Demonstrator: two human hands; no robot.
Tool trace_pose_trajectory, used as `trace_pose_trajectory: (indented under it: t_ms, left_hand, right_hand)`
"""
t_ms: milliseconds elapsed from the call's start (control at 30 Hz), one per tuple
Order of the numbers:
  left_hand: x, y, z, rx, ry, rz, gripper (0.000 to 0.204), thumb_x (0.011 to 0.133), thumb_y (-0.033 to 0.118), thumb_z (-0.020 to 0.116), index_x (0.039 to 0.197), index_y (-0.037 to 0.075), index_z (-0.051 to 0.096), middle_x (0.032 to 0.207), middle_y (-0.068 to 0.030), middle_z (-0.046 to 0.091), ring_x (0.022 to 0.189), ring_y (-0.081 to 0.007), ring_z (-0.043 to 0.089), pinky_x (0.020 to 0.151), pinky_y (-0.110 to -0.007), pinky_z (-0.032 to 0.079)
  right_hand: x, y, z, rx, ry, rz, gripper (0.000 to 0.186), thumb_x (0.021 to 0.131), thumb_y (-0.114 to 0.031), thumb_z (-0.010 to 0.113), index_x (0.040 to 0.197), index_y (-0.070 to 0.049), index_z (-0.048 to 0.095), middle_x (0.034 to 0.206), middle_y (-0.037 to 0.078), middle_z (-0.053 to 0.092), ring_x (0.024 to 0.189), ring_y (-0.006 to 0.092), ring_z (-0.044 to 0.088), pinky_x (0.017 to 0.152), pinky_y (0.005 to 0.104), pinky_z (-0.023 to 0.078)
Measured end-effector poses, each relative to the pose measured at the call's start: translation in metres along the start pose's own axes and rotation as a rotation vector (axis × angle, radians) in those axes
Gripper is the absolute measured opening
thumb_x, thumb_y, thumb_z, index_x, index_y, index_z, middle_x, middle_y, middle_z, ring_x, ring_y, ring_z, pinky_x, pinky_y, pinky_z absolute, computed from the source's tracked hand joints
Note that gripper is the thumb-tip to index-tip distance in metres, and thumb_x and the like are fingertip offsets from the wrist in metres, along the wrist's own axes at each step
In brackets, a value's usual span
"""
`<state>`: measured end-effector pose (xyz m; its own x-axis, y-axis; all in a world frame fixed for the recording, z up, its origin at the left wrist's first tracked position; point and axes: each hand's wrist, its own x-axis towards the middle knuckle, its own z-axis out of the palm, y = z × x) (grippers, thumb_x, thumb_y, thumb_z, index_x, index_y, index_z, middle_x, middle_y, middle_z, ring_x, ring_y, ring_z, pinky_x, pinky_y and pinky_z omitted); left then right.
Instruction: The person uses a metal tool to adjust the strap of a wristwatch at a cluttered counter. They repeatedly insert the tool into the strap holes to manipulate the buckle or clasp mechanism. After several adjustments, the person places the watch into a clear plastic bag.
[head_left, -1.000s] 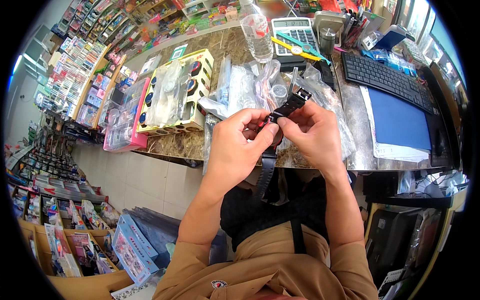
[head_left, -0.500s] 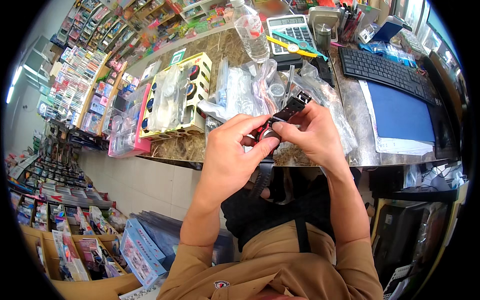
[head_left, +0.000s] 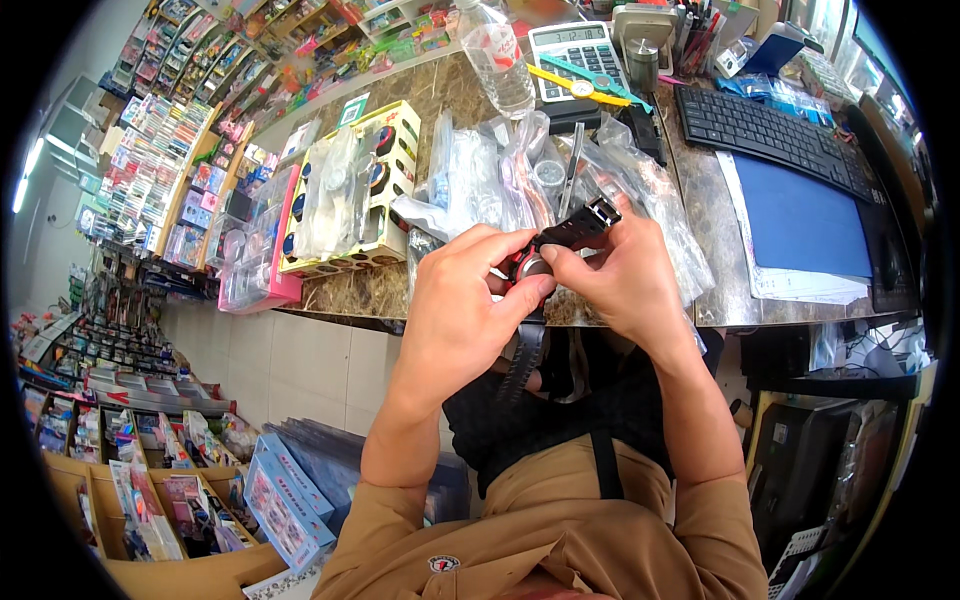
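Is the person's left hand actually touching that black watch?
Touching. The head view shows the left hand pinching the black watch between thumb and fingers, with no gap.

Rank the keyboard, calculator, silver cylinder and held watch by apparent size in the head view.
1. Black keyboard
2. Calculator
3. Silver cylinder
Black watch: unranked; it is partly hidden and seems nearer the camera.

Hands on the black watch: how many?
2: the left hand grips the black watch from the left, the right hand from the right. Both show, though some fingers are hidden.
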<state>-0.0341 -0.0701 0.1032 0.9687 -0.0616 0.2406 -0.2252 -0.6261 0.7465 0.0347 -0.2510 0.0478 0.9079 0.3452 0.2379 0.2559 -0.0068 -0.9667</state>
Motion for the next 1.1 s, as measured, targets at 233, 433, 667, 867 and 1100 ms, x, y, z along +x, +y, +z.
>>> trace_pose_trajectory:
  t_ms: [233,433,667,867,1100]
  left_hand:
    - [-0.001,0.002,0.005,-0.042,0.054,0.035,0.035,0.09,0.004,0.082,0.123,-0.006,0.074,0.1,-0.0158,0.071,0.082,-0.0246,0.075,0.071,-0.034,0.064]
    - [-0.004,0.003,0.002,-0.043,-0.024,-0.065,0.04,0.09,0.002,0.085,0.128,-0.007,0.074,0.109,-0.0124,0.073,0.098,-0.0158,0.073,0.078,-0.029,0.065]
    - [-0.005,-0.005,-0.003,-0.262,-0.11,-0.167,0.041,0.095,-0.001,0.081,0.133,-0.011,0.069,0.116,-0.0089,0.07,0.1,-0.0134,0.072,0.082,-0.028,0.065]
    - [-0.005,-0.017,-0.002,-0.449,-0.119,-0.185,0.042,0.096,0.004,0.083,0.132,-0.011,0.07,0.107,-0.0082,0.071,0.095,-0.0102,0.069,0.082,-0.027,0.062]
    - [-0.003,-0.018,-0.001,-0.393,-0.157,-0.179,0.041,0.097,0.005,0.082,0.132,-0.011,0.07,0.108,-0.0081,0.071,0.096,-0.0101,0.068,0.083,-0.027,0.06]
  right_hand:
    - [-0.01,-0.003,0.003,-0.103,0.062,-0.037,0.016,0.09,-0.009,0.08,0.1,0.003,0.073,0.086,0.008,0.08,0.074,0.0123,0.074,0.082,0.0329,0.049]
    - [-0.011,0.003,0.004,-0.128,0.083,-0.092,0.015,0.091,-0.015,0.08,0.093,-0.003,0.071,0.074,0.009,0.077,0.062,0.0246,0.072,0.115,0.0469,0.03]
    - [-0.014,-0.001,-0.002,-0.088,0.051,-0.013,0.023,0.09,-0.018,0.083,0.096,0.003,0.076,0.08,0.015,0.079,0.068,0.0236,0.076,0.088,0.0411,0.06]
    - [-0.014,-0.016,-0.009,-0.027,0.015,0.049,0.026,0.09,-0.017,0.084,0.096,0.006,0.076,0.079,0.012,0.077,0.071,0.017,0.074,0.069,0.0333,0.058]
    - [-0.01,-0.014,-0.014,-0.09,-0.038,0.076,0.024,0.088,-0.018,0.084,0.092,0.005,0.077,0.075,0.012,0.076,0.067,0.0176,0.071,0.071,0.0334,0.057]
